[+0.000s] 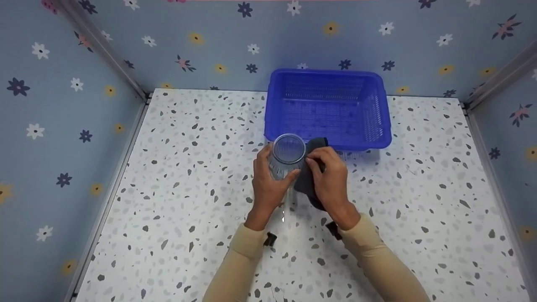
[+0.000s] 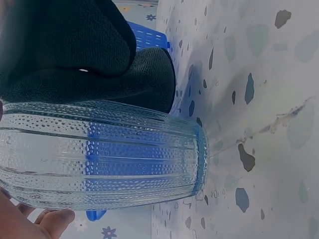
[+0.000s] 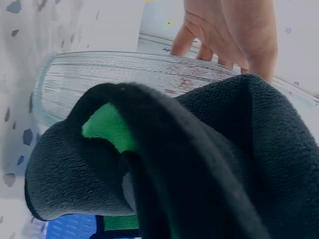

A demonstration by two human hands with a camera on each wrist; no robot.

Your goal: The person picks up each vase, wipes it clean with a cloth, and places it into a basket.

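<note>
A clear ribbed drinking glass (image 1: pixel 289 149) stands near the table's middle, mouth up, its dimpled wall (image 2: pixel 139 154) filling much of the left wrist view. My left hand (image 1: pixel 269 186) grips it near the rim, thumb on the near side and fingers round the left. On the right, my right hand (image 1: pixel 333 180) pinches a dark grey cloth (image 1: pixel 305 184) close to the rim. Folds of the cloth hang along the glass's right side, and a green underside (image 3: pixel 109 127) shows in the right wrist view. The cloth hides part of the glass there.
A blue plastic basket (image 1: pixel 386 126) with perforated walls stands just behind the glass, by the back wall. The speckled white tabletop (image 1: pixel 188 155) extends to both sides. Flower-patterned panels (image 1: pixel 222 46) enclose it at the back, left and right.
</note>
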